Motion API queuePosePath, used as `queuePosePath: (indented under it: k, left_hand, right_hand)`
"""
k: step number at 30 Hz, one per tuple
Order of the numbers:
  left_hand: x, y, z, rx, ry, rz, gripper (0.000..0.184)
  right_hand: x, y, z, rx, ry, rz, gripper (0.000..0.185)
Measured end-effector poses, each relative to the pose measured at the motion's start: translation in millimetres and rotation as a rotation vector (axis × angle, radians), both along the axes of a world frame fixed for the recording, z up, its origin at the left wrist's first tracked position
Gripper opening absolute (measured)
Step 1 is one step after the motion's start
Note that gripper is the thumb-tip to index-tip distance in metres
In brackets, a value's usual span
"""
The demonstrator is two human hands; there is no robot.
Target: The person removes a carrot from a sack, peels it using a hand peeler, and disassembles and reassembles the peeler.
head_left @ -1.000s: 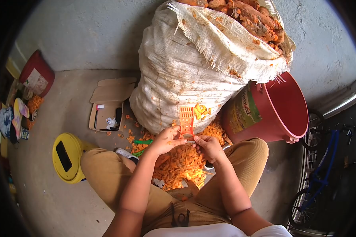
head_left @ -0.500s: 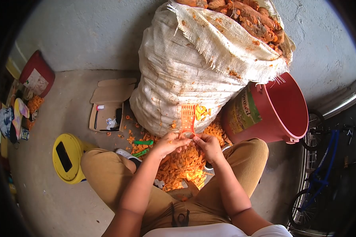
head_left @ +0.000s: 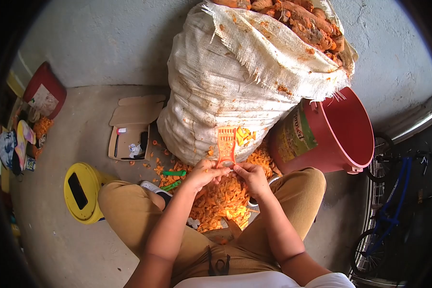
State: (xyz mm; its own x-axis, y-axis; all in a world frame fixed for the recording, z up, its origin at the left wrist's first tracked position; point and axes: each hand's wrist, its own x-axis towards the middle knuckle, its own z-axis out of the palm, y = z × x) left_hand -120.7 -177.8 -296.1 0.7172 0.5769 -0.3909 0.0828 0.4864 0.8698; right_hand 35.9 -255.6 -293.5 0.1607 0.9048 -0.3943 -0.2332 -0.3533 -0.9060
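An orange plastic hand grater (head_left: 226,144), with slots at its wide end and small holes below, stands upright before me, slotted end away from me. My left hand (head_left: 204,175) pinches its narrow end from the left. From the other side, my right hand (head_left: 252,177) grips the same end, thumb pressed near the left fingertips. Below both hands lies a heap of orange peelings (head_left: 221,201) between my legs. Two green-handled tools, one a green handle (head_left: 174,173), rest on scraps left of my left hand. Behind the grater rises a white woven sack (head_left: 201,96).
Large orange roots (head_left: 305,24) fill the sack's top. A red bucket (head_left: 343,134) leans at its right. On the left are an open cardboard box (head_left: 129,144) and a yellow-lidded bucket (head_left: 89,201) carrying a dark phone. A blue bicycle (head_left: 389,211) is far right.
The grater has shifted very slightly to the left and turned a little in my fingers. Both hands keep their hold, and everything around them looks the same.
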Motion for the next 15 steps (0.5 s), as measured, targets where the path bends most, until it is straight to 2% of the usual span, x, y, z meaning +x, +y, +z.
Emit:
queuePosePath:
  k: [1, 7, 15]
  left_hand:
    - [0.2, 0.2, -2.6, 0.018, 0.006, 0.009, 0.017]
    - [4.2, -2.7, -6.6, 0.035, 0.053, 0.072, 0.016]
    - [6.9, -3.5, -9.4, 0.046, 0.071, 0.082, 0.016]
  right_hand:
    - [0.0, -0.2, -0.2, 0.015, -0.003, 0.008, 0.021]
    - [-3.2, 1.1, 7.8, 0.005, -0.438, 0.062, 0.021]
    - [-2.1, 0.9, 12.6, 0.007, -0.512, 0.073, 0.022]
